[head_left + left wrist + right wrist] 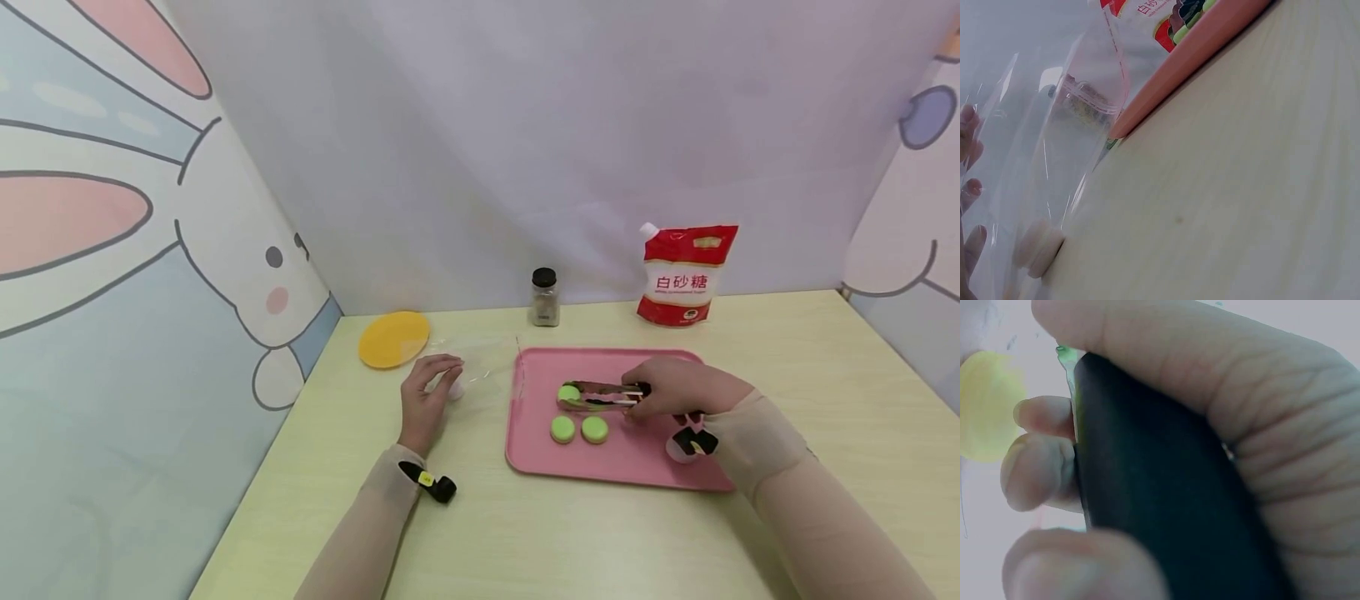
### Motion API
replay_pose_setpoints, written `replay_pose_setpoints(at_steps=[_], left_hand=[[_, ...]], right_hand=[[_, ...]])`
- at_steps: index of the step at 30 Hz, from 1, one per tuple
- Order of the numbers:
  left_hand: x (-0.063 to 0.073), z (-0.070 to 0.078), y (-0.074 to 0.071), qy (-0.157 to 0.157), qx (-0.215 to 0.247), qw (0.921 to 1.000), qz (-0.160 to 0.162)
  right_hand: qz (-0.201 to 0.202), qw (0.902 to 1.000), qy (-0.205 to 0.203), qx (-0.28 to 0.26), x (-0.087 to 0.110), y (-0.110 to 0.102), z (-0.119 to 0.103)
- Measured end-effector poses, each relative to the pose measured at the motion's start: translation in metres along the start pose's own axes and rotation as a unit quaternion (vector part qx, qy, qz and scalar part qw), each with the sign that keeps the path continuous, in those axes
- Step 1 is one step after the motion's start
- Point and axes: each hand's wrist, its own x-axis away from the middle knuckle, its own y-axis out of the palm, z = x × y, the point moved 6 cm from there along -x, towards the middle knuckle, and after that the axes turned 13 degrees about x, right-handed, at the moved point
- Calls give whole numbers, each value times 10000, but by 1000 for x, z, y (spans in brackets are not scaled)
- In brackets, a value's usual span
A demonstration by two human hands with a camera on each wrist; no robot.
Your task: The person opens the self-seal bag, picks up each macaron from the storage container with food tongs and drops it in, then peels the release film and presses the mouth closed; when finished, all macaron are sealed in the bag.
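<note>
My right hand (pixel 678 387) grips a pair of tongs (pixel 600 402) with a black handle (pixel 1147 462). The tongs' arms reach left over the pink tray (pixel 622 464), their tips around a green macaron (pixel 568 392). Two more green macarons, a left one (pixel 562 430) and a right one (pixel 595 429), lie in front of it. Left of the tray, my left hand (pixel 427 400) holds a clear plastic bag (pixel 483 371) with thumb and fingers. A pale pink macaron (pixel 1038 249) sits low in the bag. Another pale one (pixel 679 451) lies on the tray, partly hidden under my right wrist.
A yellow round plate (pixel 390 337) lies at the back left, behind the bag. Against the back wall stand a black-lidded glass jar (pixel 545 300) and a red and white sugar pouch (pixel 686 277). Pale wooden tabletop (pixel 525 533) spreads in front of the tray.
</note>
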Motion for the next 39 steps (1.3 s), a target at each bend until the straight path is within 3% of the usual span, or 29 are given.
replay_pose_setpoints(at_steps=[19,28,35,39], left_hand=[[-1,1,1,24,47,10000,-29],[-7,34,6,104,28,9999,-92],[-3,9,2,157,180,9997,-19],[-1,5,2,191,170,9997,-54]], right_hand=[[-121,9991,295,-261,1,1,8],[-85,9990,295,-313,1,-2,7],[99,9997,212,-44,-3,-7,-2],[172,9998,50,107,-9,-6,-13]])
